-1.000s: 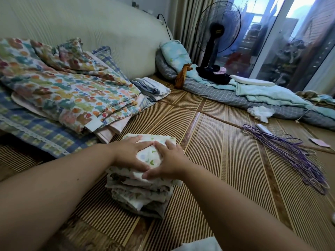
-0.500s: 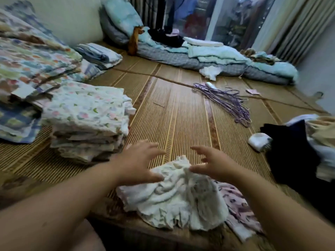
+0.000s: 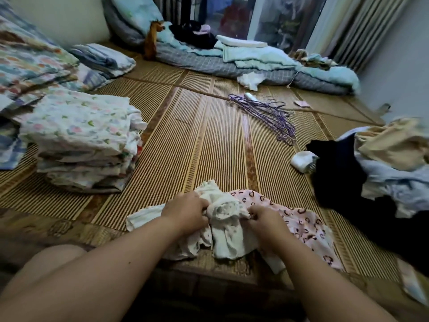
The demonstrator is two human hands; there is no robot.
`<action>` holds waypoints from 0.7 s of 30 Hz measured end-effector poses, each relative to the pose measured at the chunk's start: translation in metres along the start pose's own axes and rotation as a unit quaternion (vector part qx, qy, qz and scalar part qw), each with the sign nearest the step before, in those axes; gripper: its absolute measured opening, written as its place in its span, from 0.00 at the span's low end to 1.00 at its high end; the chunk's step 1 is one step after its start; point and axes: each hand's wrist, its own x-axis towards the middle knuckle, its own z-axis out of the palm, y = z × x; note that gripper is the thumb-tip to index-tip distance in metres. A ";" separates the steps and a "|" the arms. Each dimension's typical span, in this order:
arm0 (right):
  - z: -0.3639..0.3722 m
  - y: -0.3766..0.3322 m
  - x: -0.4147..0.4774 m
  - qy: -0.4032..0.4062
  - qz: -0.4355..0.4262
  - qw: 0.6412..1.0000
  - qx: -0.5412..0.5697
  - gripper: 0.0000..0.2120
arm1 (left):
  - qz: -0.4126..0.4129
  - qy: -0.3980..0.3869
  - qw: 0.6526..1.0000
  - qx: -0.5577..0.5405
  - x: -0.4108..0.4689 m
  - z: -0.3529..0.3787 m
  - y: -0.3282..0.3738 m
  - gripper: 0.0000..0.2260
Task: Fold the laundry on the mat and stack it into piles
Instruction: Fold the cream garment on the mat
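I see the folded pile (image 3: 86, 140) near the mat's (image 3: 209, 147) left edge. At its near edge, the left hand (image 3: 185, 212) and right hand (image 3: 264, 221) both curl their fingers (image 3: 202, 204) into a crumpled white garment (image 3: 227, 226) lying partly over a pink heart-print garment (image 3: 306, 221). An unfolded heap (image 3: 371, 173) sits at the right edge.

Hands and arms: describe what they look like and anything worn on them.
The left hand and right hand are bare: no gloves, no watch or bracelet at either wrist. The left forearm and right forearm show no sleeve. No rings on the visible fingers.
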 end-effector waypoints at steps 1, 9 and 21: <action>-0.005 -0.001 -0.001 0.020 -0.006 0.998 0.056 0.04 | -0.005 0.031 0.998 -0.046 -0.003 -0.004 0.002 0.05; -0.113 -0.049 -0.009 0.194 -0.090 0.926 0.311 0.04 | 0.016 0.215 0.931 -0.293 -0.010 -0.107 0.018 0.05; -0.224 -0.066 -0.038 0.302 -0.183 0.926 0.133 0.05 | 0.120 0.228 0.958 -0.126 -0.003 -0.173 0.035 0.03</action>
